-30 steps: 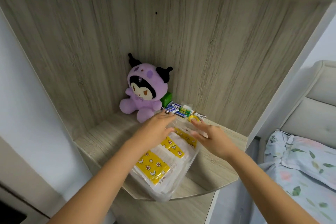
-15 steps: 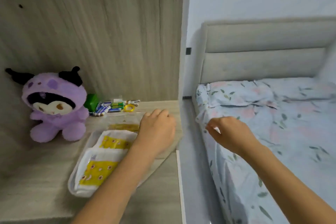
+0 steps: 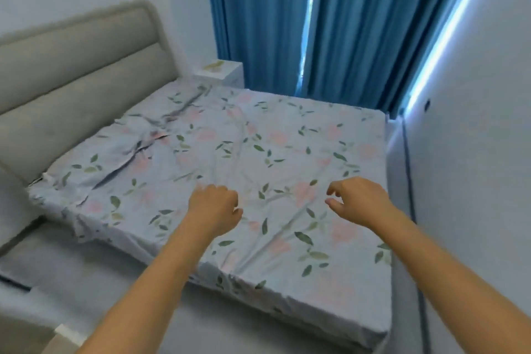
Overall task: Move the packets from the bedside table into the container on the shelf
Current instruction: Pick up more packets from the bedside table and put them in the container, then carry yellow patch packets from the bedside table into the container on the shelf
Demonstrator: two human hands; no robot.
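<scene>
A white bedside table (image 3: 227, 73) stands at the far corner of the bed, beside the blue curtain. On its top lies a small yellowish packet (image 3: 214, 65), blurred. My left hand (image 3: 214, 208) hangs in the air over the bed with loosely curled fingers and holds nothing. My right hand (image 3: 357, 200) is level with it further right, fingers loosely bent, also holding nothing. The shelf and its container are out of view.
A bed with a floral sheet (image 3: 230, 158) fills the middle between me and the bedside table. Its grey padded headboard (image 3: 80, 77) is at the left. Blue curtains (image 3: 287, 17) hang behind, and a white wall (image 3: 474, 152) runs along the right.
My view has swung right, from the shelf with the container and plush toy to the bed. Both hands left the container and now hang free over the bed.
</scene>
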